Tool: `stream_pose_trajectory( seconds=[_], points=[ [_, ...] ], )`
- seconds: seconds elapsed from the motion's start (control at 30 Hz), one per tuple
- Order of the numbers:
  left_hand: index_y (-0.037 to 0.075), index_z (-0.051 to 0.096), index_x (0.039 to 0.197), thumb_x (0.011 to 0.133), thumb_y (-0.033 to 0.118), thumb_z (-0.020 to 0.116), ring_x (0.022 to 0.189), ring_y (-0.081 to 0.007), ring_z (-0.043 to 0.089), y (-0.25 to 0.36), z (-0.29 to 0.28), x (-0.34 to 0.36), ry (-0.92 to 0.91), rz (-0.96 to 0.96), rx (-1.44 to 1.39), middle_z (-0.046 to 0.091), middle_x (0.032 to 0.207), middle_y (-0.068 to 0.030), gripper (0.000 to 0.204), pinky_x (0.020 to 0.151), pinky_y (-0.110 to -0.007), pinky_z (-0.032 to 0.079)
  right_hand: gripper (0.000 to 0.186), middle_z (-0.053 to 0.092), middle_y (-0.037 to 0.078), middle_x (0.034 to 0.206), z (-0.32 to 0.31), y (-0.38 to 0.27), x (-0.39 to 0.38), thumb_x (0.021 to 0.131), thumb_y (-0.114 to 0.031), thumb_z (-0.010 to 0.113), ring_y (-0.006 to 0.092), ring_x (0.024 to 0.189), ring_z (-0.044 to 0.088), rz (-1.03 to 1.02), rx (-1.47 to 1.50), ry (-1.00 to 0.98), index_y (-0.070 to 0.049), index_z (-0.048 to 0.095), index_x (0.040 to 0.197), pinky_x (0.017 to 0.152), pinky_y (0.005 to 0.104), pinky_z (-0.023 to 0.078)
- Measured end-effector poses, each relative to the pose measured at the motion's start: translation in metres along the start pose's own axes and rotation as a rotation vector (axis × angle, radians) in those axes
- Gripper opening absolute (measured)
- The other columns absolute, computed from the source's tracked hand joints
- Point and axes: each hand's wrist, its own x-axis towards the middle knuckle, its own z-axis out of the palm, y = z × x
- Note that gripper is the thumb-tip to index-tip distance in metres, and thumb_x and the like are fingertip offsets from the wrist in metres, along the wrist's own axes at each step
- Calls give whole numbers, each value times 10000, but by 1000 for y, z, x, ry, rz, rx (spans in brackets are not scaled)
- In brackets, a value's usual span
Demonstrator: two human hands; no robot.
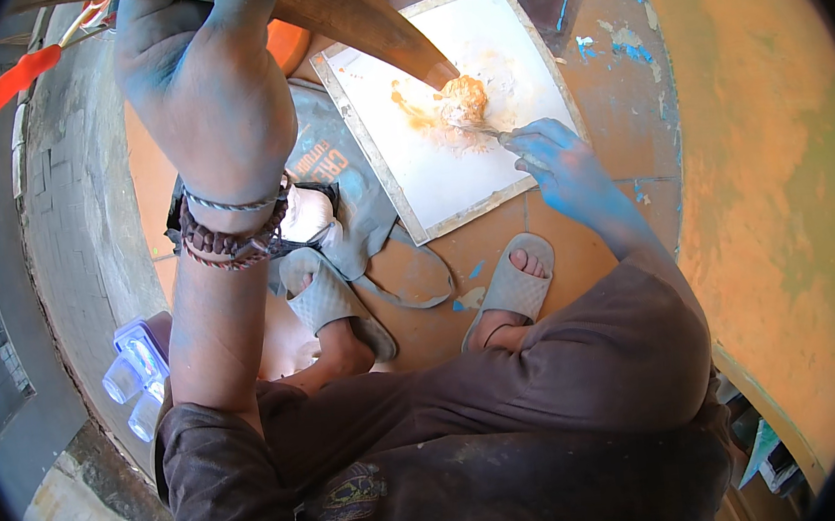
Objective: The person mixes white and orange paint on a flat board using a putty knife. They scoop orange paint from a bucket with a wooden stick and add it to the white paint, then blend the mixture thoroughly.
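Observation:
My left hand (212, 109), blue-stained and with bracelets at the wrist, is raised at the upper left. Its fingers close around a brown wooden stick (365, 24) that slants down to the right. The stick's lower end meets an orange-and-white clump (463, 100) that looks like powder or paste. This clump lies on a white board (419, 175) with a pale border, amid orange smears. My right hand (559, 161), also blue-stained, grips a thin metal spatula (486, 131) from the right side. The spatula's tip touches the clump's lower edge.
Left of the board lies a grey printed bag (355, 181) with a strap, beside a black bag of white material (307, 211). Plastic containers (140, 357) stand at the left, under a red-orange object (5, 99). Orange surface (771, 176) spans the right. My sandalled feet are below the board.

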Motion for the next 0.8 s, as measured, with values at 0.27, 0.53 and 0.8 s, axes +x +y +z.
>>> stream_pose_trajectory(
  seconds=[0.27,0.53,0.8],
  points=[
    [16,487,1094,938,138,538,851,-205,620,5,1,0,-6,9,62,616,918,-110,205,806,-349,497,260,645,137,969,6,16,39,845,-153,641,278,876,640,229,255,-47,-41,565,1068,769,356,497],
    [12,504,1082,943,135,526,851,-206,623,7,-8,1,22,39,93,614,906,-99,186,817,-354,498,230,642,181,947,-9,29,81,858,-155,601,324,851,632,204,166,-45,-32,544,1044,734,387,488],
    [-1,496,1105,948,138,517,861,-202,619,8,-9,4,2,92,131,608,907,-98,211,814,-347,504,253,644,166,962,8,33,83,862,-185,605,317,852,634,183,102,-53,-33,551,1057,747,389,486]
  ],
)
